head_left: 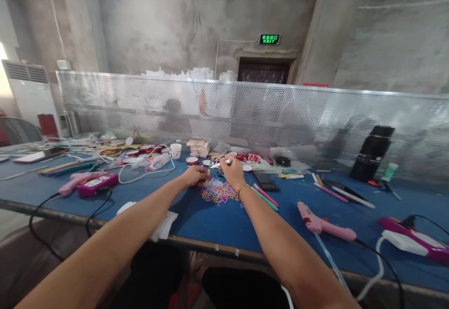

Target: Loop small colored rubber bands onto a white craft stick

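Both my arms reach forward over a blue table (217,220). My left hand (197,175) is closed in a pinch on a thin green stick (209,166) that points up and away. My right hand (232,170) is closed on a small white and green stick (227,161) just beside it. A gold bracelet (241,188) sits on my right wrist. Right under and in front of both hands lies a loose pile of small coloured rubber bands (217,192).
A pink glue gun (321,225) with its cord lies at the right, another pink glue gun (75,182) and a magenta box (97,183) at the left. Red round lids (191,160), a white cup (176,150), coloured sticks (266,196), a phone (265,179) and a perforated metal screen (266,117) stand behind.
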A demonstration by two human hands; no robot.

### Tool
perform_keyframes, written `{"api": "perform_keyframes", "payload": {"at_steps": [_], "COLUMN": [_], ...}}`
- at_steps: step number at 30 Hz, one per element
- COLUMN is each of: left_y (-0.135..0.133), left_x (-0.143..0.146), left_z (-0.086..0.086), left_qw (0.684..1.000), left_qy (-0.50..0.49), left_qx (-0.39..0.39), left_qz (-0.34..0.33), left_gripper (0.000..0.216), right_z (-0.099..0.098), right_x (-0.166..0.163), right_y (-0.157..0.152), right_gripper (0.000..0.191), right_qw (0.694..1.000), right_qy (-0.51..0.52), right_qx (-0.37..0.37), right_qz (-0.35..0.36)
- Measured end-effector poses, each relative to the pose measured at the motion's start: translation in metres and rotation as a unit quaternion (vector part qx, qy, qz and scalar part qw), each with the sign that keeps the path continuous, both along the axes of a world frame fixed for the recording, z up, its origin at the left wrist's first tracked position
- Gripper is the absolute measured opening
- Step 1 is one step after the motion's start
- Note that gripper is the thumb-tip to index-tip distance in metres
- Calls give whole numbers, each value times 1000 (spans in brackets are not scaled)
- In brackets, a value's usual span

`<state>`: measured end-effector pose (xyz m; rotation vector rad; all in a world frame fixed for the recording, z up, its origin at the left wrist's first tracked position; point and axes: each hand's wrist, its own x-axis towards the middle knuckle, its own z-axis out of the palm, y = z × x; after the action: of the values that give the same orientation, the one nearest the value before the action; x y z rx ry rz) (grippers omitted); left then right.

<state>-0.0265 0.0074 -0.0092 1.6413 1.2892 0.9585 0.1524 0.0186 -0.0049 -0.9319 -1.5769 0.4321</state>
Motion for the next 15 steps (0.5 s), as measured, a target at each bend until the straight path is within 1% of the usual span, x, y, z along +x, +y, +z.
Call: {"api": "perform_keyframes", "payload": {"at_steps": [5, 10, 15], "left_y": [1, 0, -1], "left_x": [0, 0, 0], "left_z": [-2, 0, 1], "left_qw": [1000, 1000, 1000], "left_qy": [8, 21, 19], "left_qx": [11, 12, 10], "left_qz": [8, 9, 9], "left_gripper": [19, 20, 19], "right_z": [0, 1, 1], "right_x": [-1, -1, -1], "right_y": [-1, 0, 0], "right_gripper": [14, 15, 15], "right_qw": [1000, 1000, 1000], "right_qy": [7, -2, 2], "right_qx": [1, -7, 5], "right_qz": [-6, 3, -7]}}
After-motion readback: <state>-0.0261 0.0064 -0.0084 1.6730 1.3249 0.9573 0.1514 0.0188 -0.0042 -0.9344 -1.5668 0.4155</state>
